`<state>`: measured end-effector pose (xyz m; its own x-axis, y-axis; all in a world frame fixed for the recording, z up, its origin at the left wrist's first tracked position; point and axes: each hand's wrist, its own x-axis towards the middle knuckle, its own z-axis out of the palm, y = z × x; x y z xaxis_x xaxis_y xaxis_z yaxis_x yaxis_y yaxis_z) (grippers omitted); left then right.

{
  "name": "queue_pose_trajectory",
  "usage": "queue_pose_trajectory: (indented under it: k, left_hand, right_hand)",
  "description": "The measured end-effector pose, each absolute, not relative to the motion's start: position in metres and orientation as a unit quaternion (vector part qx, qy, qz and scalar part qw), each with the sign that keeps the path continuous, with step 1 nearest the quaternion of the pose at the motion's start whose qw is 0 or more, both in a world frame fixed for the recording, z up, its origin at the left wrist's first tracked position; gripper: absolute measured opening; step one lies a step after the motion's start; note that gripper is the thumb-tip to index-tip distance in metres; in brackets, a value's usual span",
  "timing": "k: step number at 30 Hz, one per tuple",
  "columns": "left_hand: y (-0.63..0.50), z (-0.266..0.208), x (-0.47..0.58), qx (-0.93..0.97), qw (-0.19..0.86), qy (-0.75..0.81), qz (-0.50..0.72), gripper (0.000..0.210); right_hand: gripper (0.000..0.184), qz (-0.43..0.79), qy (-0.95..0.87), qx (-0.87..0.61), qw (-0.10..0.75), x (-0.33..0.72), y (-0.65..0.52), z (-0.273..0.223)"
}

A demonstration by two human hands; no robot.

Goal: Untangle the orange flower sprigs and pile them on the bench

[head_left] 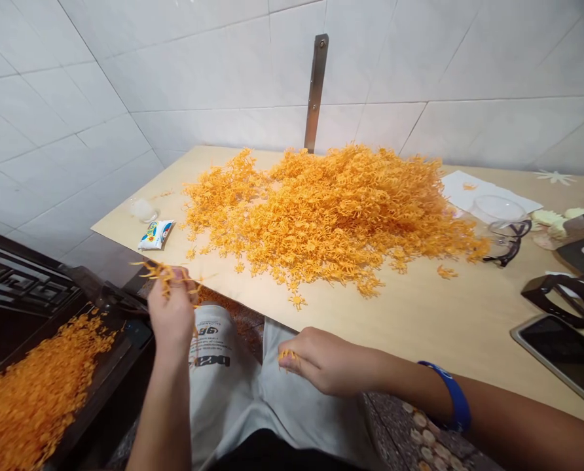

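Note:
My left hand [173, 307] is closed around a small bunch of spiky orange plastic pieces [162, 271], whose thin prongs stick out past the fingers. It is raised just off the table's front edge, above my left leg. Over my lap, my right hand [324, 361] is closed in a pinch, with a small spiky orange piece [288, 356] showing at the thumb and fingertips. A large heap of similar spiky orange pieces [341, 216] covers the middle of the table [419, 320], and a few lie loose along its front.
At the table's left are a white packet [156, 235] and a clear container [143, 210]. Glasses [508, 245], white paper [493, 186], a watch [562, 297] and a phone [562, 353] lie right. More orange bits [41, 392] fill a dark wooden seat at lower left.

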<state>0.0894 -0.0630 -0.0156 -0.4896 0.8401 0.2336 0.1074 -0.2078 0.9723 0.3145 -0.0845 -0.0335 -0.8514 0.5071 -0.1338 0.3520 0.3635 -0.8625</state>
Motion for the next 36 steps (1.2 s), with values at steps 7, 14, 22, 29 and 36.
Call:
queue_pose_trajectory:
  k: [7,14,22,29,36]
  left_hand:
    - [-0.066,-0.008,0.089,0.188,0.612,0.383,0.666,0.016]
    - [-0.068,-0.015,0.088,0.082,0.725,0.242,0.640,0.015]
    - [-0.078,-0.017,0.091,0.120,0.746,0.221,0.616,0.029]
    - [-0.082,-0.019,0.088,0.129,0.775,0.192,0.589,0.037]
    - [-0.090,-0.011,0.081,0.180,0.732,0.258,0.605,0.030]
  right_hand:
    - [0.036,0.503,-0.778,-0.313,0.209,0.315,-0.077,-0.038]
    - [0.029,0.066,-0.849,-0.515,0.097,0.353,-0.031,-0.002]
    - [0.070,-0.063,-0.854,-0.514,0.055,0.376,0.022,0.005]
    - [0.053,-0.009,-0.849,-0.506,0.153,0.358,-0.006,0.019]
    - [0.036,0.145,-0.877,-0.421,0.178,0.332,-0.055,0.012]
